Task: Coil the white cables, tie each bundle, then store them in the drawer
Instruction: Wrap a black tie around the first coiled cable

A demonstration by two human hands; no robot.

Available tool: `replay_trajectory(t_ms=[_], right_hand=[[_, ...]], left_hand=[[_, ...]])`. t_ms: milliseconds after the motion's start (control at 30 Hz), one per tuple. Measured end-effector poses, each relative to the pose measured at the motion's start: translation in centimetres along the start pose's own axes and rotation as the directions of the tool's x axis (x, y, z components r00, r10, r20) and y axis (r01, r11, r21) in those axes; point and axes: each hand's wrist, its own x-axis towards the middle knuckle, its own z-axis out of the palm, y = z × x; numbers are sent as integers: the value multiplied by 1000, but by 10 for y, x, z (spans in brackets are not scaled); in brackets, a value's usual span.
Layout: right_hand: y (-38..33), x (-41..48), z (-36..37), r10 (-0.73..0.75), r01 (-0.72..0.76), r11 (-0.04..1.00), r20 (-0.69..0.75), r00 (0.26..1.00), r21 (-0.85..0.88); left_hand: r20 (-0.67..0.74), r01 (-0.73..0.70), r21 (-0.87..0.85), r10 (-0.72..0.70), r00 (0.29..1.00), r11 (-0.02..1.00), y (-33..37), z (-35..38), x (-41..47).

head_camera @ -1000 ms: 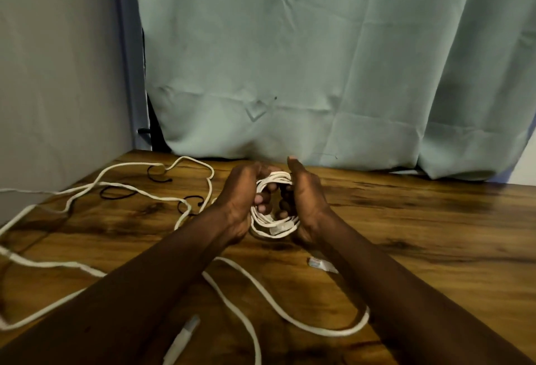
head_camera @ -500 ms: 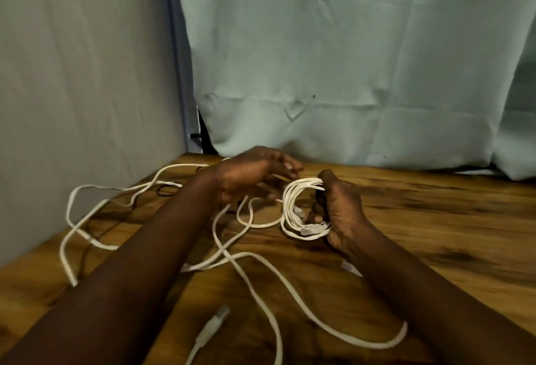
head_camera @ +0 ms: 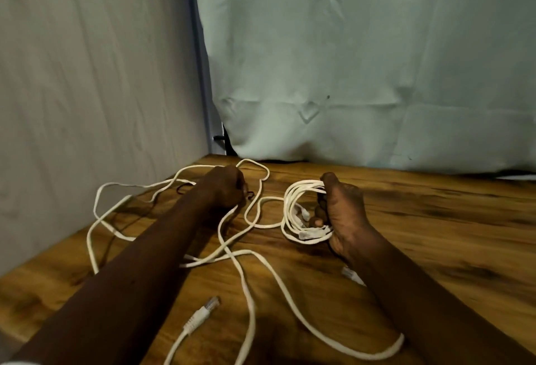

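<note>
White cable coil [head_camera: 287, 211]: several oval loops of flat white cable, bunched in the right hand, just over the right-centre of the table.
Coil axis: long axis of the oval runs far-to-near, with the far end at the thumb and the near end at the heel of the palm. Loops stand on edge, opening faces left toward the other hand.
Right hand [head_camera: 345, 213]: thumb up, fingers curled through the loops, gripping the coil. Small plug ends sit tucked in by the lower fingers.
Left hand [head_camera: 226, 190]: closed fist, wrapped round a strand of the loose white cable run. It is left of the coil and not touching it.
Loose white cable run [head_camera: 251, 301]: sprawls flat on the table. A wavy strand leaves the coil's left side and bends toward the left fist. Big slack loops lie at the left by the wall, and one long sweep passes under the right forearm near the front.
Clear plug with white boot [head_camera: 207, 308]: free end, lying flat near the front, axis diagonal, tip pointing away and to the right.
Second small plug [head_camera: 349, 273]: beside the right wrist, partly hidden by the forearm, direction unclear.
Thin black cord [head_camera: 181, 187]: on the table behind the left forearm, under the white strands, extent unclear.
Brown wooden table [head_camera: 435, 234]: carries all the cable.
Pale green curtain [head_camera: 348, 60]: hangs behind the far edge.
Grey wall [head_camera: 87, 74]: along the left side.
</note>
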Motion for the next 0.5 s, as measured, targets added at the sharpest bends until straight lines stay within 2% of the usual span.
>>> replay_trajectory(t_ms=[67,133,167,233,300,367,433,500], right_hand=[[0,0,1,-14,14,1000,-18,1000,7],[2,2,1,-37,37,999,-47,998,-8],[3,3,1,-48,47,999,-61,997,-18],[5,5,2,-59,56,998,-84,995,-36],[6,6,1,-48,44,998,-75,996,-51],[5,6,1,-6,5,999,-31,1000,-41],[5,4,2,33,-32,999,11,999,-30],[7,4,3,34,-33,999,34,999,-24]], left_hand=[[-208,-16,-54,4,978,998,4,-2,-4],[-494,-124,-227,-4,870,966,9,-10,-8],[-592,-198,-334,-42,805,921,14,-15,-10],[-683,-350,-462,-76,726,815,28,-23,-17],[-761,-467,-350,44,647,812,37,-20,-22],[-787,-504,-76,259,560,860,43,-9,-26],[-726,-517,89,411,552,852,44,3,-25],[-650,-554,139,498,574,820,50,11,-25]])
